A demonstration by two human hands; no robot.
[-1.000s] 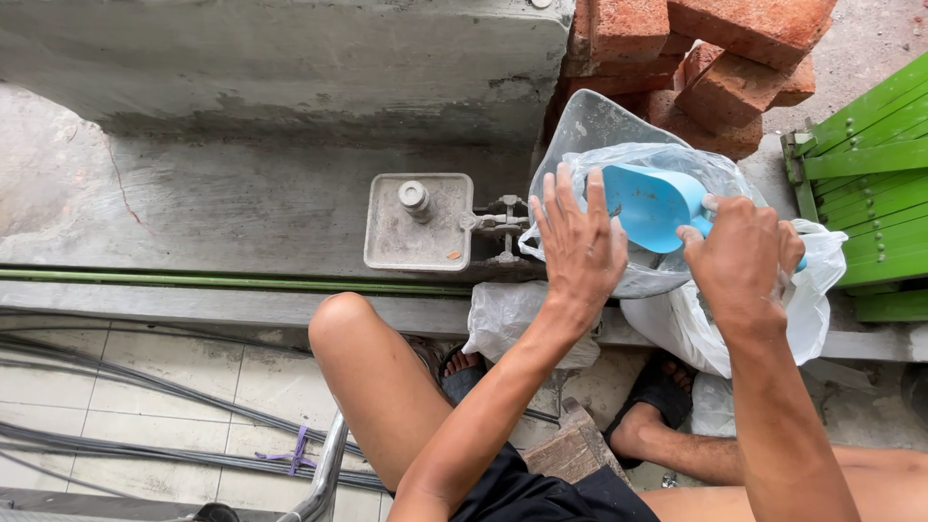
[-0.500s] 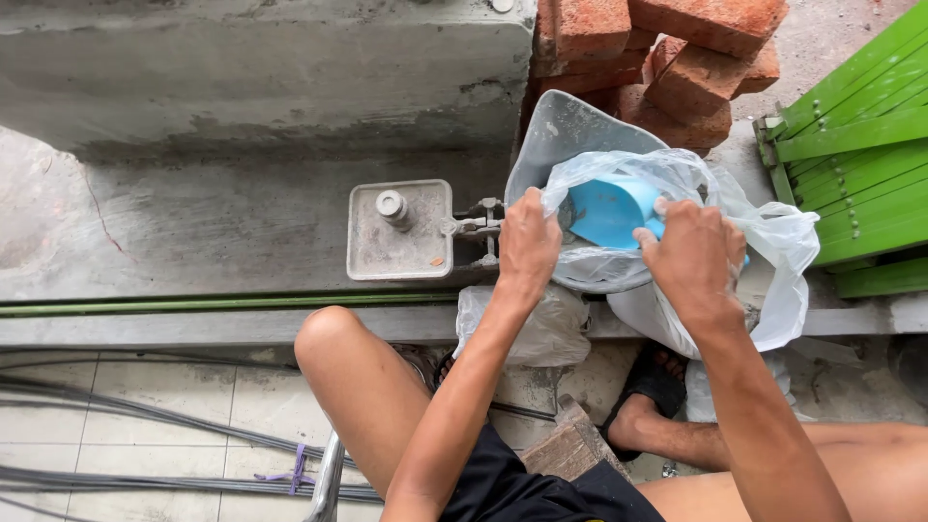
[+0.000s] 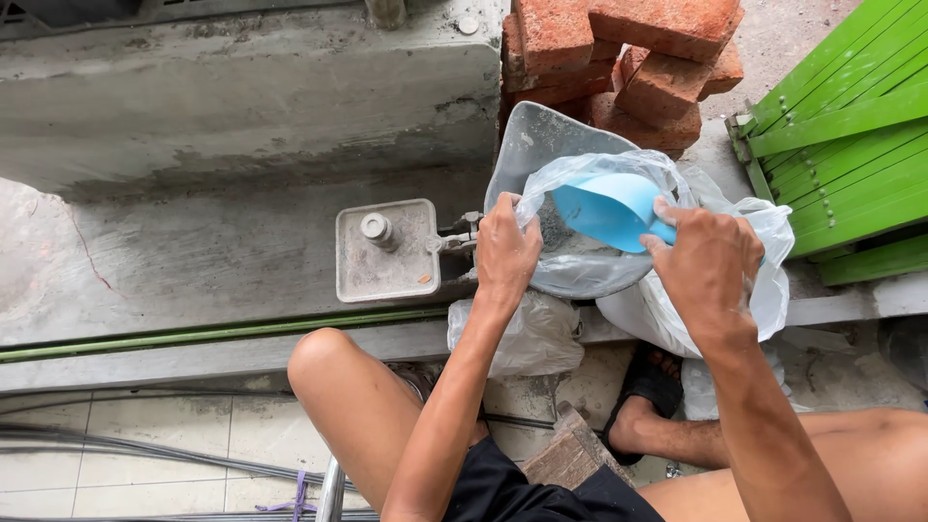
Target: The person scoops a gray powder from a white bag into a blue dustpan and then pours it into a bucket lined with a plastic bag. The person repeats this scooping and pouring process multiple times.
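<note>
Light-blue plastic scoop (image 3: pixel 607 208) tipped mouth-down inside the clear, crumpled plastic bag (image 3: pixel 619 242), pale blue showing bright through the film, grey powder dark at the bottom of the bag beneath it. Bag sagging open at the top, resting against a grey, dusty metal pan (image 3: pixel 541 145) that leans behind it. A second, smaller clear bag (image 3: pixel 527 333) slumped just below, and more white plastic bunched to the right.

All of it down on rough grey concrete (image 3: pixel 213 251), stained and cracked, with a square grey metal plate (image 3: pixel 387 251) carrying a round stud just left of the bags. Stack of red bricks (image 3: pixel 628 58) piled at the top, touching the pan's upper edge. Bright green slatted panel (image 3: pixel 851 145) off at the right edge. Long green strip (image 3: pixel 193 333) running along the ledge, pale tiled floor (image 3: pixel 116 454) and grey cables lower left. Bare knees bent low, black sandal (image 3: pixel 648 382) on one foot, outdoors in daylight.

Left hand (image 3: pixel 507 251) clenched on the bag's near rim, fingers curled over the plastic, pinching it open. Right hand (image 3: pixel 706 261) closed around the scoop's handle end through the bag's mouth, thumb pressed on the blue plastic, knuckles up, bag film gathered around the wrist.
</note>
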